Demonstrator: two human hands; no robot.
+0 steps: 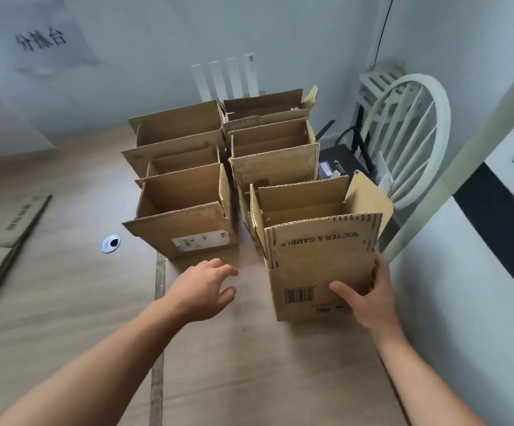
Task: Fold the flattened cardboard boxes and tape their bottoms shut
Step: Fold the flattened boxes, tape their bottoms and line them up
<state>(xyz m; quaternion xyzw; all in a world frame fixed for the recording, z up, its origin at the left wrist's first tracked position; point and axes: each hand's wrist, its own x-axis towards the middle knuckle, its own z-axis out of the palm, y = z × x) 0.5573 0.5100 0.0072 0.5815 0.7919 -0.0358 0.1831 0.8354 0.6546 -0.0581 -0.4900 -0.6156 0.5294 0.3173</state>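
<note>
Several folded cardboard boxes stand upright with open tops in two rows on the wooden table (65,302). The nearest box (317,262), printed with a barcode and upside-down lettering, stands at the front of the right row. My right hand (369,299) holds its near right corner, thumb across the front face and fingers round the right side. My left hand (206,287) hovers over the table to the left of that box, fingers loosely spread and holding nothing. In front of it stands a box with a white label (188,232).
Flattened cardboard boxes (6,229) lie at the table's far left. A round cable grommet (111,243) sits in the tabletop. A white chair (409,133) and a black router (338,167) stand behind the right row. A white panel (471,302) borders the right edge.
</note>
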